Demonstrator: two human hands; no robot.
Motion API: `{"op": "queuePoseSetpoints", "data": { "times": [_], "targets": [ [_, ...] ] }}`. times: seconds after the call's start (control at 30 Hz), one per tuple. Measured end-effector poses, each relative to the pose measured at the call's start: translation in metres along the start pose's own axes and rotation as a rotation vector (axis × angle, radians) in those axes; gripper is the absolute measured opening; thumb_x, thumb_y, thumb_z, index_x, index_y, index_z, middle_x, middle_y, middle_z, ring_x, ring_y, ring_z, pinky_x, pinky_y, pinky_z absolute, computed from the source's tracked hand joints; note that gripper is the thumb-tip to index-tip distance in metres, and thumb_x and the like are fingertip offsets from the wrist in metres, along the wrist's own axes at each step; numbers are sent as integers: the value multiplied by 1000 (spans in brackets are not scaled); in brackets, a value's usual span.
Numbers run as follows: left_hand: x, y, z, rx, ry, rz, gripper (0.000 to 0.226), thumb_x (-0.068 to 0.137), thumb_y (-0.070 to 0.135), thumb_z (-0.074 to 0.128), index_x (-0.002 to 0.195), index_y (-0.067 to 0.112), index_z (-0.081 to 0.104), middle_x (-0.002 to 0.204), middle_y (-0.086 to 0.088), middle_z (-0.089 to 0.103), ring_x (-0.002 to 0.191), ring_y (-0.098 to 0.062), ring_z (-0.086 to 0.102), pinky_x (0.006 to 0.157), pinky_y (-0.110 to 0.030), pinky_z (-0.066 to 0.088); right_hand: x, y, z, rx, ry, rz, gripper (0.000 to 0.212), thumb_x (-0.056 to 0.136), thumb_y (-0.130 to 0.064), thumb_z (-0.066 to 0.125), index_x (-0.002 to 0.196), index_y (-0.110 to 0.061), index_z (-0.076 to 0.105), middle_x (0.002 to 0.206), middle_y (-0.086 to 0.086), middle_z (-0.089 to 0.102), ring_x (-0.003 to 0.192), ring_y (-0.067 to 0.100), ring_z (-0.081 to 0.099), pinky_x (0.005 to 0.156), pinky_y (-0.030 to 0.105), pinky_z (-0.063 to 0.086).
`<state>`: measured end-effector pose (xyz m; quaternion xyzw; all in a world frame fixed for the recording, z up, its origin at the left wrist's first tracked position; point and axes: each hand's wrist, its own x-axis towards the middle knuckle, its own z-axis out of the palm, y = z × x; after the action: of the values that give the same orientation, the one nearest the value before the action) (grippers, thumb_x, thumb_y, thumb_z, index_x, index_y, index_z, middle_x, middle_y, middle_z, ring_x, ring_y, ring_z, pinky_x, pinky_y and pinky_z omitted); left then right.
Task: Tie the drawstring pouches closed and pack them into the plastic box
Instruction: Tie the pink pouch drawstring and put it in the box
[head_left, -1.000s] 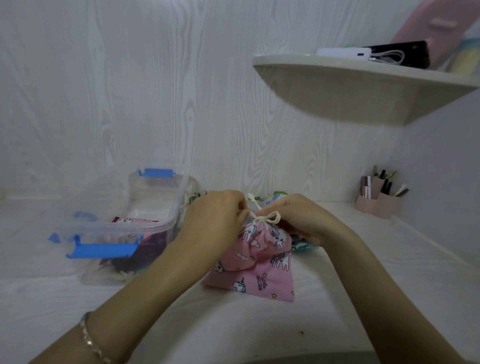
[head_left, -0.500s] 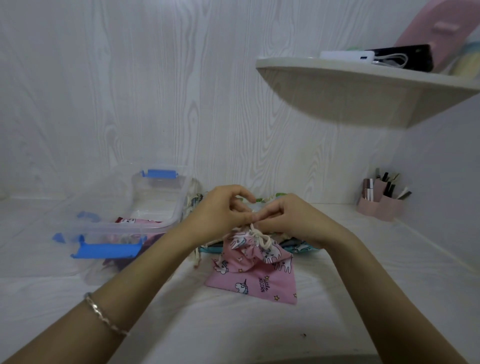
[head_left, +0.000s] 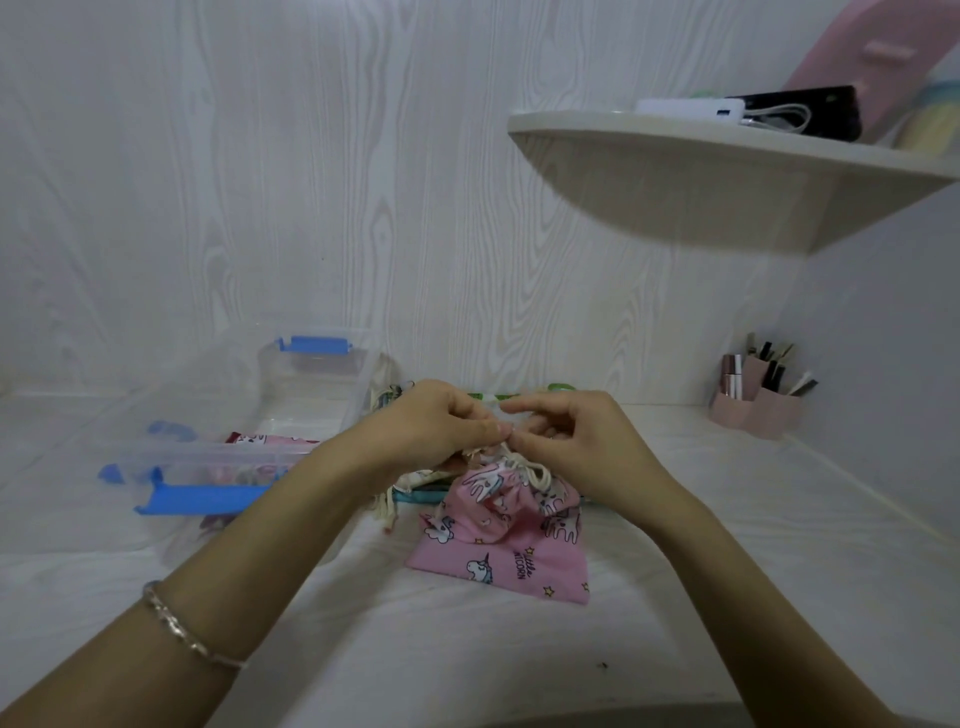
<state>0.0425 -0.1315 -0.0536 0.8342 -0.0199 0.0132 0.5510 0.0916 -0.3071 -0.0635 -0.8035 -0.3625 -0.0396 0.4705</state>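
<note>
A pink unicorn-print drawstring pouch (head_left: 506, 545) lies on the white desk with its neck gathered shut. Just above that neck, my left hand (head_left: 439, 421) and my right hand (head_left: 566, 441) meet fingertip to fingertip, each pinching the pouch's cream drawstring (head_left: 524, 465). To the left stands the clear plastic box (head_left: 311, 387) with blue latches; a pink pouch (head_left: 260, 441) lies inside it. More pouches (head_left: 415, 486) sit behind and under my hands, mostly hidden.
The box's clear lid (head_left: 156, 395) lies left of the box. A pink pen holder (head_left: 756, 402) stands at the back right. A corner shelf (head_left: 727, 171) juts out overhead on the right. The wall runs close behind the desk.
My hands have drawn together above the pouch neck and lifted the cord ends. The pouch neck has bunched tighter and the pouch has shifted slightly.
</note>
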Motion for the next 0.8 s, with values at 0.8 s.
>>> {"op": "queuePoseSetpoints", "data": {
  "times": [0.8],
  "targets": [
    [-14, 6, 9, 24, -32, 109, 21, 95, 16, 57, 78, 9, 66, 57, 6, 51, 50, -3, 45, 52, -15, 39, -6, 9, -2, 934, -121, 350, 24, 78, 8, 68, 90, -9, 55, 61, 3, 57, 49, 7, 49, 42, 15, 36]
  ]
}}
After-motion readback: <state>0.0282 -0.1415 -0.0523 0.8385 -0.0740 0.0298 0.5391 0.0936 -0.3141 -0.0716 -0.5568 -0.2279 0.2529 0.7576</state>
